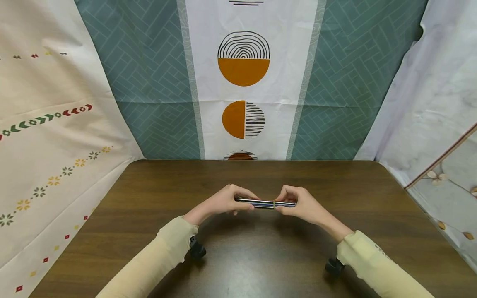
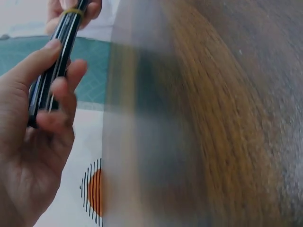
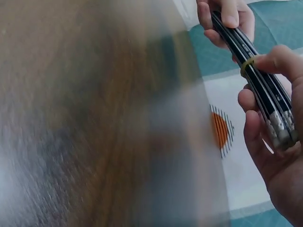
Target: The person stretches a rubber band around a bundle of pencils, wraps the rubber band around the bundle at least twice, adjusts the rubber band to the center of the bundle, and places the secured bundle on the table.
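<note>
A bundle of dark pencils (image 1: 263,204) lies crosswise between the two hands, held up over the table. Silver ends of the pencils (image 3: 279,126) point toward the right palm in the right wrist view. A yellow rubber band (image 3: 247,65) circles the bundle, close to the right thumb. My left hand (image 1: 228,200) pinches the left part of the bundle, thumb on the near side and fingers behind. With its thumb at the band, my right hand (image 1: 301,203) grips the other part. The left wrist view shows the pencils (image 2: 60,64) running up from the left palm to the right fingers.
Beneath the hands is a brown wooden table (image 1: 246,244). A green and white patterned cloth (image 1: 156,82) hangs behind its far edge, with more cloths at both sides. Small black devices (image 1: 196,248) are at both wrists, below the pale sleeves (image 1: 160,252).
</note>
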### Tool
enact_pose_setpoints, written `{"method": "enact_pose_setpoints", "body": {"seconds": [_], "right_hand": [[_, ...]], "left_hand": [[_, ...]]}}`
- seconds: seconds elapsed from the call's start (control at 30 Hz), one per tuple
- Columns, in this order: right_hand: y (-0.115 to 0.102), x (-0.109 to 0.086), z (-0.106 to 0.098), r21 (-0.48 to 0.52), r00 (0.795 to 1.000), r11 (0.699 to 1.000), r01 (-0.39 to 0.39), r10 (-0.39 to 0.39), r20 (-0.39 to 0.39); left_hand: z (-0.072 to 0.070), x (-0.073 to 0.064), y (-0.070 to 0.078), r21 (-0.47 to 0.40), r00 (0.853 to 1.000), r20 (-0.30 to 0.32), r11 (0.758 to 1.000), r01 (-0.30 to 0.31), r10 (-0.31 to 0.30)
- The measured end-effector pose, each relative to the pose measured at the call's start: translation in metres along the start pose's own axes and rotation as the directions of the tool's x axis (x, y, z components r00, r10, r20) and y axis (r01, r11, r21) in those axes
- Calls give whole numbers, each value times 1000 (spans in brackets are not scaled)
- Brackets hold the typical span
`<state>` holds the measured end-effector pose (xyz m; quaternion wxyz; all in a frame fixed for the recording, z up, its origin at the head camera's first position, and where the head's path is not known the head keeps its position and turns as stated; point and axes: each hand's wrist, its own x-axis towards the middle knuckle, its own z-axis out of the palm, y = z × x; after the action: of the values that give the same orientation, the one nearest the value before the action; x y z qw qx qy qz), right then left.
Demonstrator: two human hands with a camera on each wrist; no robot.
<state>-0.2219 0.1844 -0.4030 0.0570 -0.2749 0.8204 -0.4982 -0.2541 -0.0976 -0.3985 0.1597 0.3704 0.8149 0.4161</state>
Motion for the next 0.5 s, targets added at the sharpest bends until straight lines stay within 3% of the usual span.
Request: {"method": "enact_pose_setpoints", "body": {"seconds": [0.27,0.5], "right_hand": [[-5,0,8,21,999,999,35,-34,-16],[-10,0,11,60,999,998,33,-32,-20]], "left_hand": [[3,-3,5,59,995,-56,996,-74,77],[4,-7,6,3,995,-84,998,-56,56]]}}
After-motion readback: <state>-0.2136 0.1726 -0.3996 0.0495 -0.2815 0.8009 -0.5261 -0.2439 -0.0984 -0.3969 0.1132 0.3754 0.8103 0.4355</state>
